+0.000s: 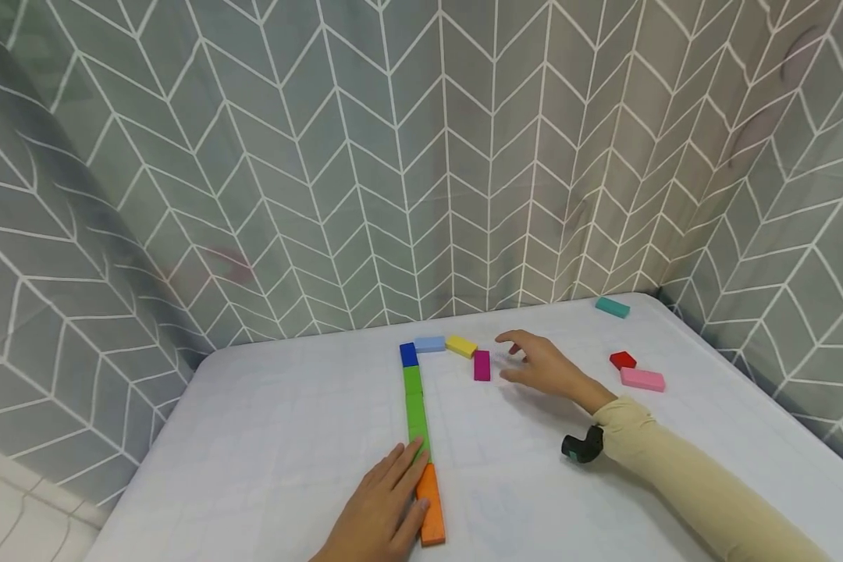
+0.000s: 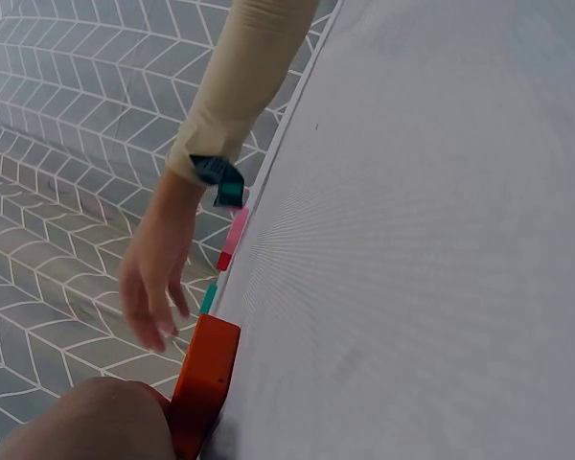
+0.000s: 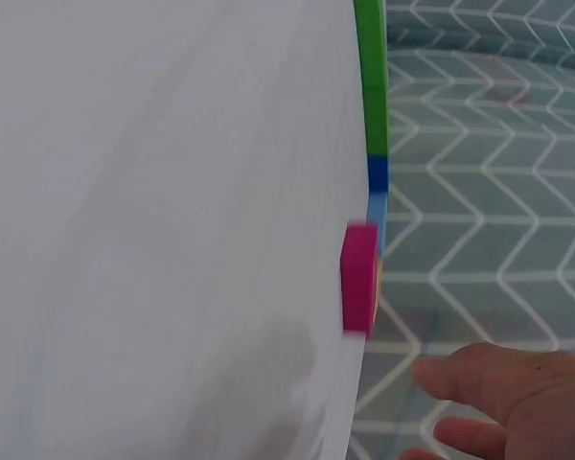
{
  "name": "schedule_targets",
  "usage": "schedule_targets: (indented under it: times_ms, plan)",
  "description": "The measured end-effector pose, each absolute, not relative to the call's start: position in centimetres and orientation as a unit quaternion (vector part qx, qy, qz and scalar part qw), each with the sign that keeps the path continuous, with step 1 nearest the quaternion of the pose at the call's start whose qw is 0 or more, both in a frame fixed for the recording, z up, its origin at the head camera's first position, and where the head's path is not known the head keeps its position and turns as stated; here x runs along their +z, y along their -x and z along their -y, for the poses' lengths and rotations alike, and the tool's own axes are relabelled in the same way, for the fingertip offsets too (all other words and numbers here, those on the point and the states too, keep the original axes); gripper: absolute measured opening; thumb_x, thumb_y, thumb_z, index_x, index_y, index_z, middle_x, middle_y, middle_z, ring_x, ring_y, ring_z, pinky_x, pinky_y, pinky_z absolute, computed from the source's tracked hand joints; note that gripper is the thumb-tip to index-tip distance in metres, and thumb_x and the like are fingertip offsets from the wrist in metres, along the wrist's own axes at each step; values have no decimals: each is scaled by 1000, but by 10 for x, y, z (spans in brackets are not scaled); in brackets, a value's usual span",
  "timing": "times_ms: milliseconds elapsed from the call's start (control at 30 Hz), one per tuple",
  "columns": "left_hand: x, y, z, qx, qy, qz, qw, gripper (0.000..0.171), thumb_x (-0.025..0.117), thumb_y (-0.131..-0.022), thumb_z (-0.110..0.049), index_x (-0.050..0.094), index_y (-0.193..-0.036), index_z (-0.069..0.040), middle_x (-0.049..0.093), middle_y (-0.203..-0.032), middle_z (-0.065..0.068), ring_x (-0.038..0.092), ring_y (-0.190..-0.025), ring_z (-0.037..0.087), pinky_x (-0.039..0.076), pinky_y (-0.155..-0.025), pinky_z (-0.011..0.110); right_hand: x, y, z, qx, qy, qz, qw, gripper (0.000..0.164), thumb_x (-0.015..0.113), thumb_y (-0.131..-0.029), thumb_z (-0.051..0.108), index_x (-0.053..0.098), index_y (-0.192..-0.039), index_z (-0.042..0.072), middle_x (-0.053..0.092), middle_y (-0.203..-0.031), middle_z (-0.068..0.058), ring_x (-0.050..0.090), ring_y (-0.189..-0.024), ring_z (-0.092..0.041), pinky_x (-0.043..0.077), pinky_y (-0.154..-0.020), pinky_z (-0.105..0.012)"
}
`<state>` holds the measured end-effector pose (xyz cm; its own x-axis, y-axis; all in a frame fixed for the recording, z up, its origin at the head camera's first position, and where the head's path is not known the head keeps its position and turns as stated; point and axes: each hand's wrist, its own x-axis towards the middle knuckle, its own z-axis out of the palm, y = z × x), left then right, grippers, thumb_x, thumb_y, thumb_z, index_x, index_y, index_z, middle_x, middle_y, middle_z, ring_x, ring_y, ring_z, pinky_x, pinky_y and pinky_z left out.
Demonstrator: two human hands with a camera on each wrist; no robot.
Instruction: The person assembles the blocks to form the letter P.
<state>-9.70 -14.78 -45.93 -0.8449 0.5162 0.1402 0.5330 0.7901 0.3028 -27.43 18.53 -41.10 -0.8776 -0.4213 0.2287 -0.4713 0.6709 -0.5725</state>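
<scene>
A row of blocks runs up the table: an orange block (image 1: 432,515) nearest, then green blocks (image 1: 415,414) and a dark blue block (image 1: 409,355) at the far end. My left hand (image 1: 382,499) rests on this row, its fingers fairly straight over the green and orange blocks. From the blue end, a light blue block (image 1: 430,344), a yellow block (image 1: 461,346) and a magenta block (image 1: 481,365) curve to the right. My right hand (image 1: 544,365) is just right of the magenta block, thumb and fingers apart with nothing between them; the right wrist view shows the magenta block (image 3: 359,278) beyond the thumb.
On the right of the white-covered table (image 1: 288,437) lie a teal block (image 1: 613,307), a red block (image 1: 623,360) and a pink block (image 1: 642,379). A black wrist camera (image 1: 583,446) sits at my right cuff. A grey patterned curtain (image 1: 393,156) hangs behind and around.
</scene>
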Motion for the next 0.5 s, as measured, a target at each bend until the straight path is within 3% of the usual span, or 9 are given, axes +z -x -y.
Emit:
schedule_targets:
  times_ms: [167,333,500]
  plan:
    - [-460,97,149,-171,274,946,31,64,37,-112,-49,42,-160,-9,29,-168,3,32,-151,31,33,-118,54,-405,261,-240,301,-197,929,90,43,77,-93,11,64,-132,-2,63,-131,-25,61,-114,-45,54,-91,-60]
    - [-459,97,149,-174,273,946,24,64,38,-111,-50,41,-161,-9,29,-169,3,32,-151,31,32,-118,54,-409,239,-293,244,-155,947,141,35,74,-89,2,67,-122,-9,64,-122,-33,60,-102,-47,53,-83,-60]
    - [-459,97,148,-176,276,945,16,64,37,-111,-50,40,-161,-10,28,-169,2,31,-151,30,32,-118,54,-415,222,-324,206,-91,967,121,38,75,-89,7,64,-120,-13,64,-109,-32,56,-91,-42,54,-73,-57]
